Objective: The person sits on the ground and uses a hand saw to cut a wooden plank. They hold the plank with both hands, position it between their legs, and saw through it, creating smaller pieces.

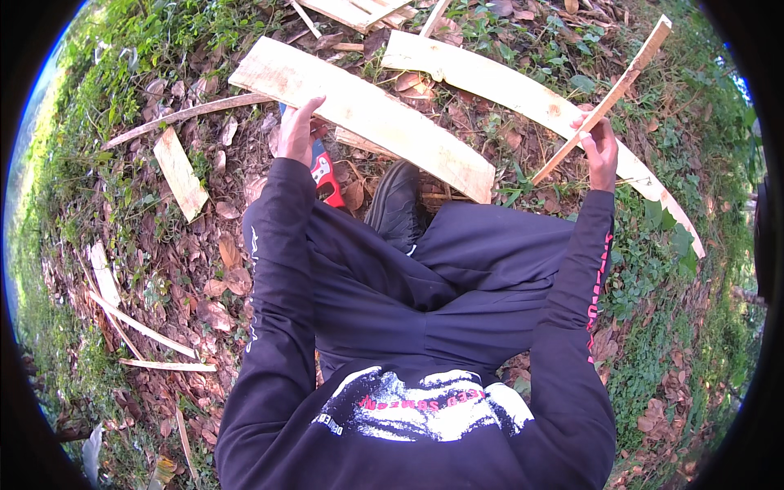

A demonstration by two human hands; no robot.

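Observation:
A wide pale wooden board [376, 118] slants across in front of my crossed legs. My left hand [296, 137] is closed on its near edge toward the left end, thumb up and the other fingers mostly hidden. Raised at the right, my right hand [600, 151] pinches a narrow wooden strip [627, 80], tilted with its far end up to the right. Behind that strip lies a long, curved-looking pale plank [498, 77] on the ground. Beside my left wrist shows the red handle of a saw [327, 178]; the board and my hand hide much of the saw.
My dark shoe [395, 204] is just below the board. At the left lie a short wood piece [180, 174] and several thin offcuts [147, 327] on dry leaves. More wooden slats [351, 11] sit at the far edge. Green plants [653, 343] cover the ground at the right.

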